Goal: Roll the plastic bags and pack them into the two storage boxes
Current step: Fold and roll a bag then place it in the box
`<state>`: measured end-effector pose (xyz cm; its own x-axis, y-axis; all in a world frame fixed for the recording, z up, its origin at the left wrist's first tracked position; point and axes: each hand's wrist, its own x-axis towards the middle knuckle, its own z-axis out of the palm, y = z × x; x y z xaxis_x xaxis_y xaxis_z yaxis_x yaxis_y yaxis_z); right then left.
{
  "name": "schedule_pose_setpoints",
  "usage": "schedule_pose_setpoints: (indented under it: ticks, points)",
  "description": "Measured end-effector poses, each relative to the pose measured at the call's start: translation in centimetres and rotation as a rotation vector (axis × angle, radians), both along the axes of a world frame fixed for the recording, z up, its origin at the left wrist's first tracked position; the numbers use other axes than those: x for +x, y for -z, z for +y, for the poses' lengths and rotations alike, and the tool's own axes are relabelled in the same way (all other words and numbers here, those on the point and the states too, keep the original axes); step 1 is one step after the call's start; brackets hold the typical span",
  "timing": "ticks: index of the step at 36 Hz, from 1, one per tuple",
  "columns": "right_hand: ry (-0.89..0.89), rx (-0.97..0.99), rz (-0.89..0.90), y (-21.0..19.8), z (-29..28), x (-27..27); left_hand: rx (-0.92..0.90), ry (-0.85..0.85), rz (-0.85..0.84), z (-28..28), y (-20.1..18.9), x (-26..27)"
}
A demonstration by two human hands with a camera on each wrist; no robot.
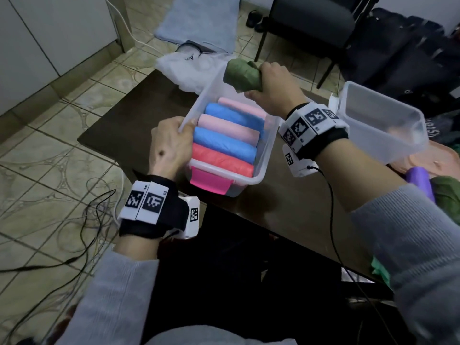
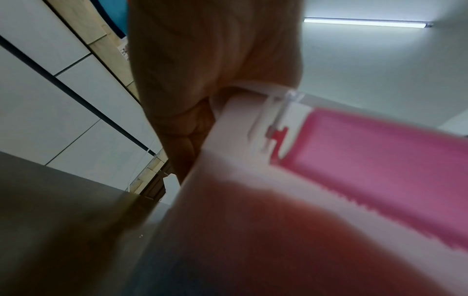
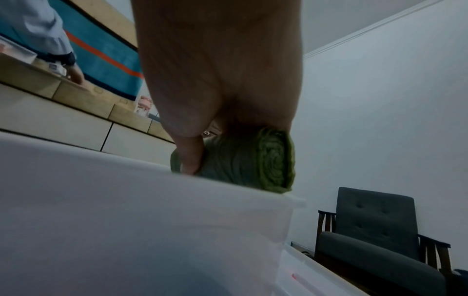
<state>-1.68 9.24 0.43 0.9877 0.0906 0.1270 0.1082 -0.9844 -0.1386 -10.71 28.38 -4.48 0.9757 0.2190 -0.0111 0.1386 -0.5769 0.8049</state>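
A clear storage box [image 1: 267, 148] with a pink latch [image 1: 210, 181] stands on the dark table, filled with several rolled bags in pink, blue and red [image 1: 231, 138]. My left hand [image 1: 171, 143] grips the box's left rim, seen close up in the left wrist view [image 2: 222, 96]. My right hand [image 1: 271, 90] holds a rolled green bag [image 1: 242, 74] above the box's far end; in the right wrist view the green bag [image 3: 253, 160] hangs just over the box's wall [image 3: 152, 200]. A second clear box [image 1: 380, 120], with nothing visible inside, stands at the right.
Crumpled clear plastic bags [image 1: 189, 68] lie at the table's far edge. A purple roll [image 1: 420, 181] and green bags [image 1: 448, 195] lie by my right forearm. Cables [image 1: 82, 220] trail on the tiled floor at left. A dark chair [image 1: 311, 23] stands beyond the table.
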Motion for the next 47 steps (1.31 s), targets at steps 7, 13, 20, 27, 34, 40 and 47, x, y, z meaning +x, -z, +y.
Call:
schedule_pose_setpoints:
  ticks: [7, 13, 20, 27, 34, 40, 47]
  points:
    - [-0.009, -0.046, 0.049, 0.5, 0.9, 0.9, -0.006, 0.019, -0.097, 0.5, 0.4, -0.9]
    - [-0.052, 0.067, 0.194, 1.2, 0.7, 1.2, -0.037, 0.026, -0.206, 0.8, 0.8, -1.9]
    - [-0.097, -0.084, 0.292, 0.1, 0.7, 2.0, -0.073, 0.037, -0.208, 0.9, 0.8, -2.2]
    - [-0.114, 0.036, 0.228, 1.4, 1.1, 1.7, -0.089, 0.031, -0.207, 1.0, 0.9, -2.0]
    - [-0.096, 0.051, -0.005, 2.3, 0.7, 0.9, -0.085, 0.026, -0.181, 0.8, 0.7, -1.7]
    - [0.152, 0.353, -0.278, 3.9, -0.2, -1.7, -0.077, 0.037, -0.154, 0.6, 0.6, -1.1]
    - [0.417, 0.923, -0.004, 5.1, -0.3, -4.1, -0.037, 0.036, -0.112, 0.6, 0.7, -0.5]
